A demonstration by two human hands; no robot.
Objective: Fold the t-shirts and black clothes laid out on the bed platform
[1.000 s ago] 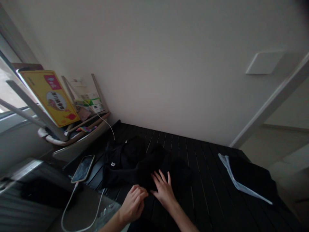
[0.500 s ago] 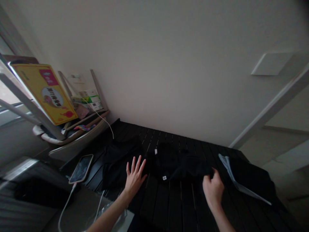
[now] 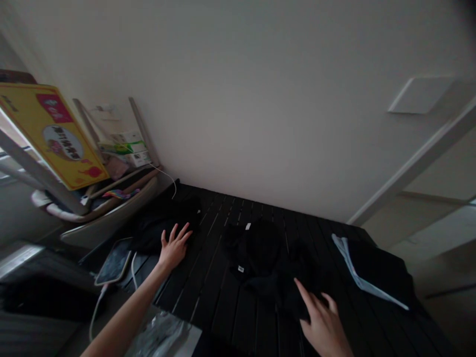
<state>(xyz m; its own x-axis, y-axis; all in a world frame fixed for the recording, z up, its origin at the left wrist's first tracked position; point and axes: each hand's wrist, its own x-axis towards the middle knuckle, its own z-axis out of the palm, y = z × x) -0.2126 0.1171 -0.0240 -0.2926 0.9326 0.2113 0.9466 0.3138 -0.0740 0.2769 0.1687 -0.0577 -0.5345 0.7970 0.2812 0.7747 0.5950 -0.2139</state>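
Loosely open, left hand (image 3: pixel 174 248) on a black garment (image 3: pixel 159 223), right hand (image 3: pixel 322 327) on a second black garment (image 3: pixel 260 253).

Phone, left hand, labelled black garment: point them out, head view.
Phone (image 3: pixel 113 261), head view, on its screen.
Left hand (image 3: pixel 174 246), head view, on its back.
Labelled black garment (image 3: pixel 260 248), head view, on its middle.

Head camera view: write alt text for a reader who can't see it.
On a dark slatted table, the left hand touches a bunched black garment, and the right hand touches another black garment with a white label. A smartphone with a white cable lies at the left.
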